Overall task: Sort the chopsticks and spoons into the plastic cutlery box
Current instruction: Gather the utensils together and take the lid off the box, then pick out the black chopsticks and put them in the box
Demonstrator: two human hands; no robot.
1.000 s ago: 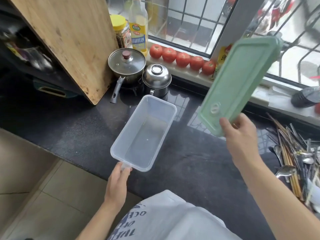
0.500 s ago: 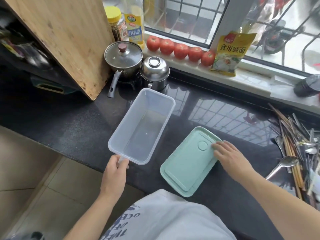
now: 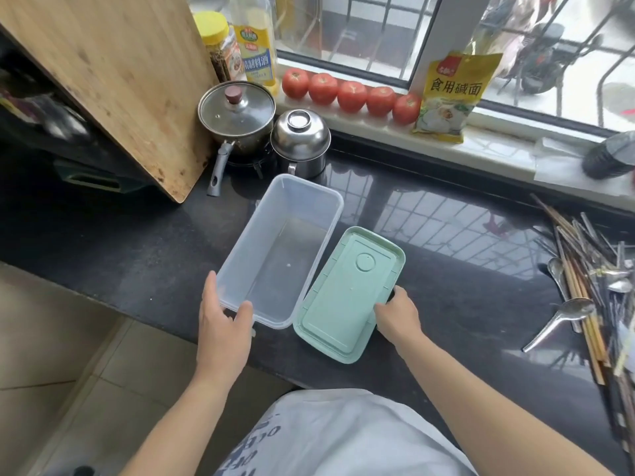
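Observation:
The clear plastic cutlery box (image 3: 330, 201) stands empty on the black counter. My left hand (image 3: 223, 324) grips its near end, thumb inside the rim and fingers along the outer left wall. The box's green lid (image 3: 347, 297) lies flat on the counter, touching the box's right side. My right hand (image 3: 398, 314) holds the lid's right edge, thumb on top and fingers at its side. A heap of chopsticks (image 3: 580, 280) and metal spoons (image 3: 563, 316) lies at the far right of the counter, away from both hands.
A lidded pot (image 3: 237, 115) and a steel cup (image 3: 300, 142) stand behind the box. A wooden cutting board (image 3: 113, 70) leans at the back left. Several tomatoes (image 3: 350, 96), a yellow bag (image 3: 450, 97) and bottles sit along the windowsill. The counter's front edge runs just below my hands.
My right hand brought the green lid down from the air onto the counter, then slid it up against the box and moved to its right edge. My left hand took a fuller grip.

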